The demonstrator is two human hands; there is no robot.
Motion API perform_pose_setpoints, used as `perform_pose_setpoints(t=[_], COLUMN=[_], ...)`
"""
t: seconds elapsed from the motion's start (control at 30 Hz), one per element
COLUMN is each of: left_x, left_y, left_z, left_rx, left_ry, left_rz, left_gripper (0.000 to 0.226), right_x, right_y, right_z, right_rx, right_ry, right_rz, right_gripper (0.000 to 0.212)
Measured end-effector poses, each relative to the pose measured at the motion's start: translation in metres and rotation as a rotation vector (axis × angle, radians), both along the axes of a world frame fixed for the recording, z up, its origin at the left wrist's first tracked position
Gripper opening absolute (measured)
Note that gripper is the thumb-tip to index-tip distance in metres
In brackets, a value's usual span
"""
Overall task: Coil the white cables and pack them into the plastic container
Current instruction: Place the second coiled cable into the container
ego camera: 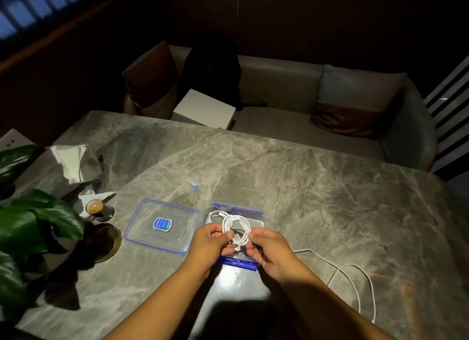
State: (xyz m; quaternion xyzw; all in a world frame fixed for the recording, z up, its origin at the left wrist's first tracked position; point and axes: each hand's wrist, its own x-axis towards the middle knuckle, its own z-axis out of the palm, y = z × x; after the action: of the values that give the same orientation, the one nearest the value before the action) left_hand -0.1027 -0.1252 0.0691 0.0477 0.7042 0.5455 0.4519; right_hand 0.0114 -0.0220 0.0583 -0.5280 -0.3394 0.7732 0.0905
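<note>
So the white cable coil (236, 228) is wound into a few loops and held just above the open plastic container (261, 221), right in the middle of the desk (330, 187). Left hand (212, 243) has its grip pinched on the left side of the loops, right hand (269, 251) has its grip pinched on the right side, fingers curled around the strands. Looks like the end is being tucked or tidied, though the plug itself is too small to make out.

There seems to be another coiled cable (215, 215) already lying in the container at the back left, so I'd say one is packed. A loose cable (355, 276) trails off over the desk to the right, uncoiled, and I can't tell if it's the tail of the held coil or a separate one. The lid (162, 225) lies just left of the container, still off. So maybe halfway: drop this coil in, wind the loose bit, close up.
</note>
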Motion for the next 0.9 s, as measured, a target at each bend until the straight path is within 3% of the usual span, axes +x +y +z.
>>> perform_pose_setpoints(t=[0.17,0.27,0.4,0.57,0.67,0.73,0.9], left_x=[-0.021,-0.026,-0.033,-0.041,-0.043,-0.043,-0.043], left_y=[0.01,0.02,0.029,0.032,0.039,0.045,0.055], left_z=[-0.017,-0.023,-0.038,-0.064,-0.061,-0.06,-0.074], left_rx=[-0.111,-0.181,-0.291,-0.442,-0.585,-0.62,-0.684], left_ry=[0.204,0.232,0.263,0.272,0.476,0.577,0.61], left_rz=[-0.06,-0.1,-0.172,-0.273,-0.483,-0.57,-0.676], left_gripper=[0.018,0.017,0.038,0.032,0.024,0.032,0.041], right_x=[-0.028,-0.041,-0.048,-0.055,-0.057,-0.057,-0.053], right_y=[-0.001,0.004,0.009,0.012,0.015,0.015,0.018], right_z=[-0.021,-0.036,-0.06,-0.089,-0.098,-0.093,-0.071], right_rx=[0.08,0.162,0.217,0.31,0.373,0.403,0.627], right_ry=[-0.116,-0.223,-0.337,-0.412,-0.441,-0.459,-0.55], right_rz=[0.039,0.092,0.13,0.141,0.149,0.141,0.277], right_gripper=[0.016,0.02,0.025,0.02,0.016,0.011,0.014])
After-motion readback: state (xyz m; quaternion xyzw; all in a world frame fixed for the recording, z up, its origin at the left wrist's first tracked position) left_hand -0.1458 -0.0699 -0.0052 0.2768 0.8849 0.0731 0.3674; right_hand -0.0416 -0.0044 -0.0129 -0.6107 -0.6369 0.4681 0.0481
